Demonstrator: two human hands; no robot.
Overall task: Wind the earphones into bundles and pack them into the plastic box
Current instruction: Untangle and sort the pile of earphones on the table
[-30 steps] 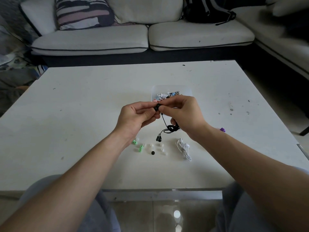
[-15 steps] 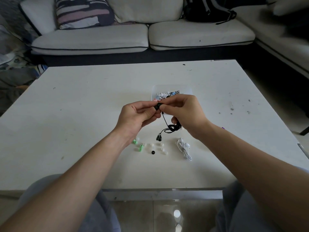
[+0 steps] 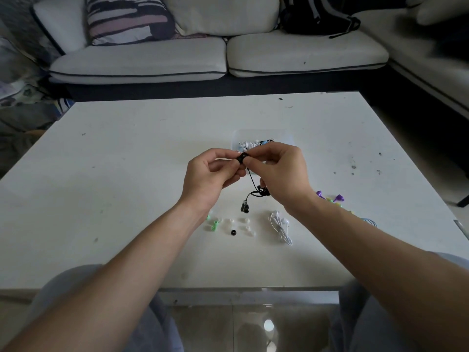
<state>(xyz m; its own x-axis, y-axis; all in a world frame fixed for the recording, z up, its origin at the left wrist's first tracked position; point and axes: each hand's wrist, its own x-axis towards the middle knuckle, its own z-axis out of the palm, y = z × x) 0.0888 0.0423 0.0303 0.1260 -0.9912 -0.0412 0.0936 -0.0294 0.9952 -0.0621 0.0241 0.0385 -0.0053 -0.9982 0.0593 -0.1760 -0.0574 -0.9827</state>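
Indoors, scuffed white table (image 3: 127,199) (speckled), pale sofa (image 3: 177,59) behind, striped cushion (image 3: 127,19)

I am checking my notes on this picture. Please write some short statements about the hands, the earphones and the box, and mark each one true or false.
1. Both hands, left hand and right hand, pinch the black earphones. True.
2. The plastic box is empty. False: it holds earphones.
3. White earphones lie on the table. True.
4. One black earbud lies inside the box. False: it hangs on its cord below the hands.
5. All loose ear tips are white. False: a black ear tip is there too.
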